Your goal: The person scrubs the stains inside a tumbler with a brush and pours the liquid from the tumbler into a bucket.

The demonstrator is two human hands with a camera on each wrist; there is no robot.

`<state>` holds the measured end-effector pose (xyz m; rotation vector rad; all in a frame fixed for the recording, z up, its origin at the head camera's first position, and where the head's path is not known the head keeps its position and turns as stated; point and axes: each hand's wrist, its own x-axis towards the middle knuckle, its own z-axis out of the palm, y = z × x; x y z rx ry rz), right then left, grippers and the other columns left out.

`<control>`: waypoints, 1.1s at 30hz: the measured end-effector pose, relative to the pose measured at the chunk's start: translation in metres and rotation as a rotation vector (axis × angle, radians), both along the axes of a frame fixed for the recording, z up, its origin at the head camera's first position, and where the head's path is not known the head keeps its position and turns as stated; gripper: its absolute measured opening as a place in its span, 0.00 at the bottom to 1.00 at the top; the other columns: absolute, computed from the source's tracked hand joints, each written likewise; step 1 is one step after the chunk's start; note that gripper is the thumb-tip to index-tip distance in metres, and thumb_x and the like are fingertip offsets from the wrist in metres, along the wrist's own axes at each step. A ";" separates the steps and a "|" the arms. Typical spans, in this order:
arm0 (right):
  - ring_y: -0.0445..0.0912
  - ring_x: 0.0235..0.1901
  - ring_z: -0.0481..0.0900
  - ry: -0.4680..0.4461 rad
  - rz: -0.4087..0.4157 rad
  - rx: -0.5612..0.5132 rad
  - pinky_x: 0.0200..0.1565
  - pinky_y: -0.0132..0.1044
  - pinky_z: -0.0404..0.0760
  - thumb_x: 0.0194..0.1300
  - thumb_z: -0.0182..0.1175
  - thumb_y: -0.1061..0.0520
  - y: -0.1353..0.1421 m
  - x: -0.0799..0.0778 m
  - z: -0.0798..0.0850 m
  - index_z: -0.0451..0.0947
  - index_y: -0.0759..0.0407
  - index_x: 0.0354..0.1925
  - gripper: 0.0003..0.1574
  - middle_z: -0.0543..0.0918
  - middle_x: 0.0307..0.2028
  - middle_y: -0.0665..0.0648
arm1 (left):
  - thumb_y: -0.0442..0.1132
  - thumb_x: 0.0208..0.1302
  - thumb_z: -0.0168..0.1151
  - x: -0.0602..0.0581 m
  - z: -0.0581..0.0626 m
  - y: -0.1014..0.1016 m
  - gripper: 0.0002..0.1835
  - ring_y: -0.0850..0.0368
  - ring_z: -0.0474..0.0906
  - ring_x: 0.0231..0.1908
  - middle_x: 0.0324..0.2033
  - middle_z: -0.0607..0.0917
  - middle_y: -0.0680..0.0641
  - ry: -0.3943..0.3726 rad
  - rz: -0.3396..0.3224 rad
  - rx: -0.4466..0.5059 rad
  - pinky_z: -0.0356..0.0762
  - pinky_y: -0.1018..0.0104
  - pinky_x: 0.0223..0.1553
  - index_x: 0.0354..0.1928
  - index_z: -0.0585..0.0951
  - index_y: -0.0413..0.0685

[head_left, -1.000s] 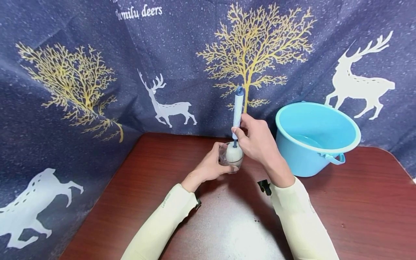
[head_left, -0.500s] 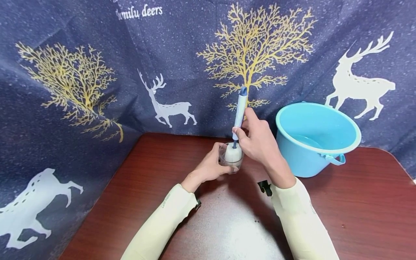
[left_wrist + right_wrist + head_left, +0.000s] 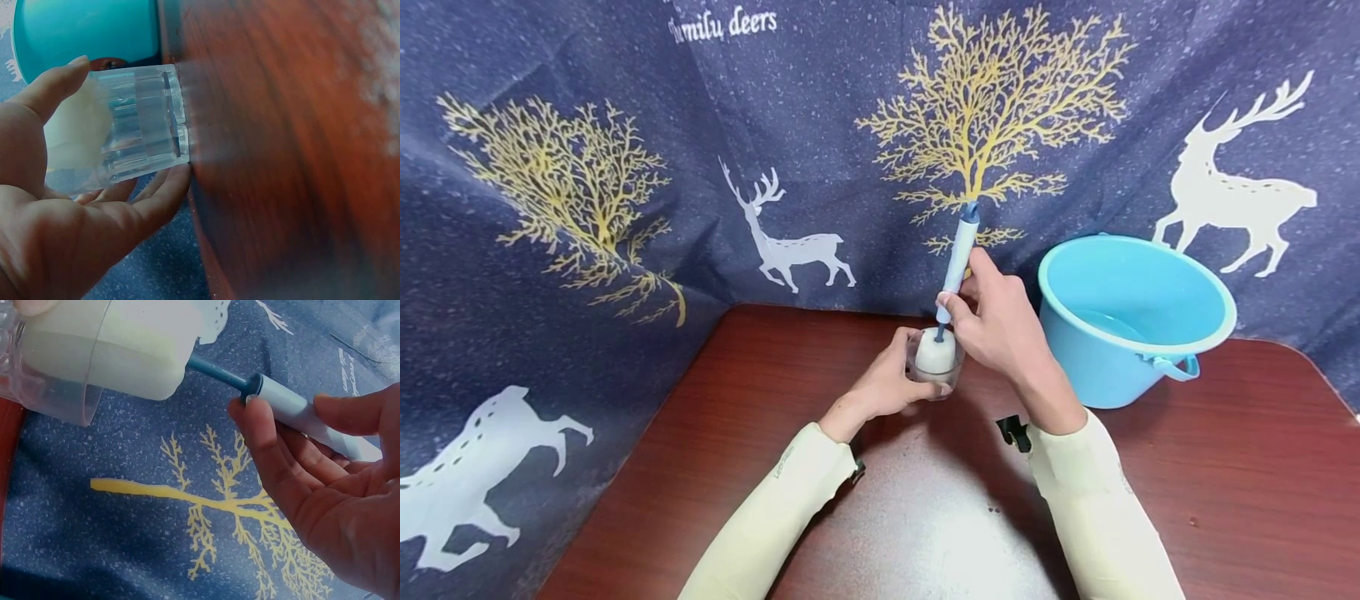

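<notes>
A clear cup (image 3: 140,119) stands on the table, gripped around its side by my left hand (image 3: 883,379), thumb on the near side and fingers on the far side in the head view. Inside the cup sits the white sponge head of a cup brush (image 3: 137,353), part of it rising above the rim. My right hand (image 3: 996,321) pinches the brush's pale blue handle (image 3: 958,258) near its lower end. The handle leans to the right, and a thin dark blue stem (image 3: 219,375) joins it to the sponge.
A light blue bucket (image 3: 1097,371) with a side handle stands on the red-brown table (image 3: 760,367) to the right of my hands. Behind hangs a dark blue cloth (image 3: 865,200) printed with deer and trees. A few small drops lie on the table.
The brush handle's top has tilted to the right, from nearly upright, while the sponge has shifted slightly left in the cup. My left hand holds the cup in the same place.
</notes>
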<state>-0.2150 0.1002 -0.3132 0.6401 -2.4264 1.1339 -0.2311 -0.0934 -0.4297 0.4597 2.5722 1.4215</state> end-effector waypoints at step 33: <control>0.49 0.34 0.92 -0.041 0.051 -0.115 0.36 0.43 0.84 0.73 0.66 0.63 -0.002 -0.004 -0.002 0.72 0.61 0.53 0.15 0.92 0.37 0.58 | 0.47 0.55 0.84 0.001 0.001 0.000 0.49 0.52 0.80 0.55 0.57 0.82 0.45 0.053 -0.001 -0.031 0.75 0.56 0.62 0.72 0.63 0.45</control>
